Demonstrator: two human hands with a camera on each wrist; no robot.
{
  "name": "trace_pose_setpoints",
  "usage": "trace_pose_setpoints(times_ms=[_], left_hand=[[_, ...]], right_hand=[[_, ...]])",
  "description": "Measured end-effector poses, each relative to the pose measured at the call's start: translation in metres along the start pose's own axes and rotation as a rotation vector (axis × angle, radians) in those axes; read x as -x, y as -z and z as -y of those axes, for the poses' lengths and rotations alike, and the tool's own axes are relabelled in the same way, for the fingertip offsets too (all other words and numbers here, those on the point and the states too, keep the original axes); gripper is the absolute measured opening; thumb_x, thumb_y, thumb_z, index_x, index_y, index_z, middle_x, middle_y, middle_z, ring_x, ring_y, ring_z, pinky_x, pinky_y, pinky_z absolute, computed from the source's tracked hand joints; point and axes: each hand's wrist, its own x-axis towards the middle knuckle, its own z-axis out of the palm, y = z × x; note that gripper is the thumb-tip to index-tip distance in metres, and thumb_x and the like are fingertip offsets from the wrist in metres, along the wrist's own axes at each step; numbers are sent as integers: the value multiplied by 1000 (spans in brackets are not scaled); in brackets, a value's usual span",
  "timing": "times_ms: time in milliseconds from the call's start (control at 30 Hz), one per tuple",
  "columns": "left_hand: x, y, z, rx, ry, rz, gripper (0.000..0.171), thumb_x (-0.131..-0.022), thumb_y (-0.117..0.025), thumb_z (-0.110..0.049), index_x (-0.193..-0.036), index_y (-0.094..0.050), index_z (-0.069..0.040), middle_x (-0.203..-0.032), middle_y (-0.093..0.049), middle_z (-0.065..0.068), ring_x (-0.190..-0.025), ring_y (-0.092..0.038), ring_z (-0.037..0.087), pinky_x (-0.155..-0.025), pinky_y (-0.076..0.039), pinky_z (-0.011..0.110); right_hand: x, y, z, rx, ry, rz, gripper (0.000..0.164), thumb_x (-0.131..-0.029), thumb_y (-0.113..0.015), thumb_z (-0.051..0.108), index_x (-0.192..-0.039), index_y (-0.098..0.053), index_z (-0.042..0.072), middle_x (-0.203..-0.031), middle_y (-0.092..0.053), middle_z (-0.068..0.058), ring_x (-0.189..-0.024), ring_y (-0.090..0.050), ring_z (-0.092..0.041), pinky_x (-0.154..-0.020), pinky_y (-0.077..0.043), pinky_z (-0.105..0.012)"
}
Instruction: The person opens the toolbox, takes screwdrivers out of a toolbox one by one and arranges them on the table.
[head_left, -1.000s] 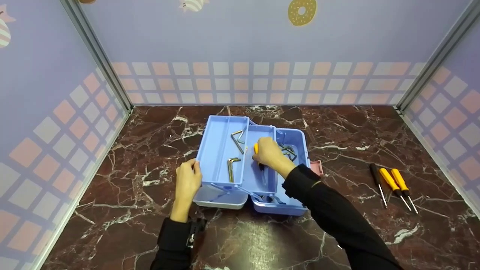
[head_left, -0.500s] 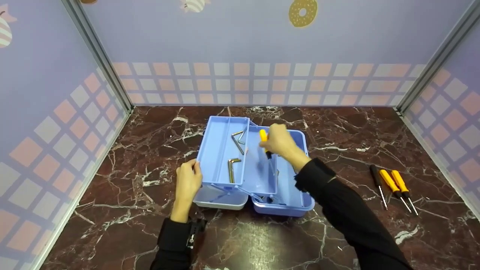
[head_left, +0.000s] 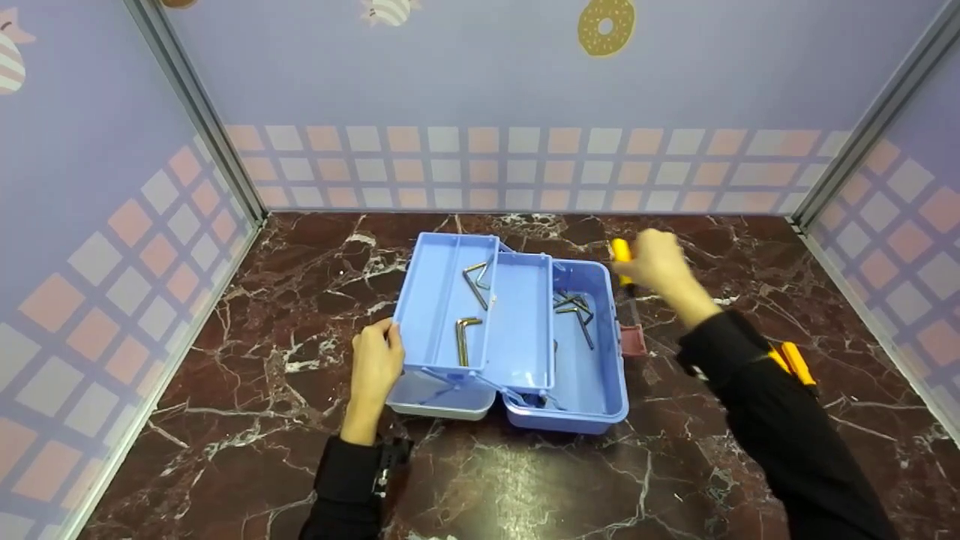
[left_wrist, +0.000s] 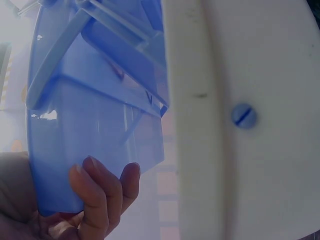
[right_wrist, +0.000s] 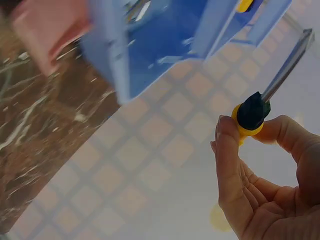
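A blue toolbox point(head_left: 570, 424) stands unfolded in the head view, its trays stepped out to the left. My left hand point(head_left: 375, 364) grips the near left edge of the upper tray point(head_left: 420, 292); in the left wrist view its fingers point(left_wrist: 102, 195) curl round the blue plastic. Past the box's right rim, my right hand point(head_left: 660, 262) holds a yellow-and-black screwdriver point(head_left: 622, 257) in the air. The right wrist view has thumb and forefinger pinching it, metal shaft point(right_wrist: 290, 65) pointing away. Hex keys point(head_left: 462, 341) lie in the upper tray, and more hex keys point(head_left: 579, 309) in the box's bottom.
Yellow-handled screwdrivers point(head_left: 798, 365) lie on the dark marbled tabletop point(head_left: 300, 285) at right, partly behind the right sleeve. A pink latch point(head_left: 632, 340) sticks out from the box's right side. Patterned walls point(head_left: 525, 90) enclose the back and both sides.
My right hand has lifted the screwdriver from over the middle tray and carried it right, beyond the box's rim. The left hand stays on the upper tray.
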Motion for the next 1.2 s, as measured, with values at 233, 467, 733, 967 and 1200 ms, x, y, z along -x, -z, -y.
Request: trace_pose_setpoints(times_ms=[233, 467, 733, 967, 1200], left_hand=[[-1, 0, -1, 0, 18, 7, 18, -86, -51, 0, -70, -59, 5, -74, -62, 23, -71, -59, 38, -67, -45, 49], [-2, 0, -1, 0, 21, 21, 20, -86, -50, 0, -68, -57, 3, -71, -61, 21, -67, -58, 35, -65, -45, 48], [-1, 0, 1, 9, 13, 11, 16, -86, -51, 1, -78, -63, 8, -77, -63, 23, -73, -60, 36, -67, -46, 47], [0, 0, 1, 7, 16, 8, 17, -85, -50, 1, -75, -62, 6, -75, -63, 22, -71, -60, 36, -67, -45, 47], [-1, 0, 0, 2, 27, 17, 19, -86, -50, -1, -71, -60, 5, -72, -62, 21, -68, -59, 35, -65, -45, 47]], right_hand=[[11, 6, -57, 27, -94, 33, 32, -72, -66, 18, -51, -44, 8, -49, -46, -4, -47, -47, -21, -46, -42, -32], [22, 1, -103, 86, -176, 81, 29, -73, -64, 21, -59, -49, 1, -58, -49, -13, -55, -53, -29, -51, -44, -37], [31, -4, -137, 95, -329, 158, 35, -79, -64, 19, -85, -53, -15, -74, -53, -26, -64, -56, -36, -52, -45, -35], [39, -11, -155, 76, -403, 167, 34, -78, -62, 16, -87, -52, -15, -75, -51, -27, -65, -57, -37, -48, -45, -35], [42, -17, -164, 75, -401, 202, 28, -78, -60, 12, -84, -52, -14, -68, -53, -21, -56, -56, -31, -47, -44, -34]])
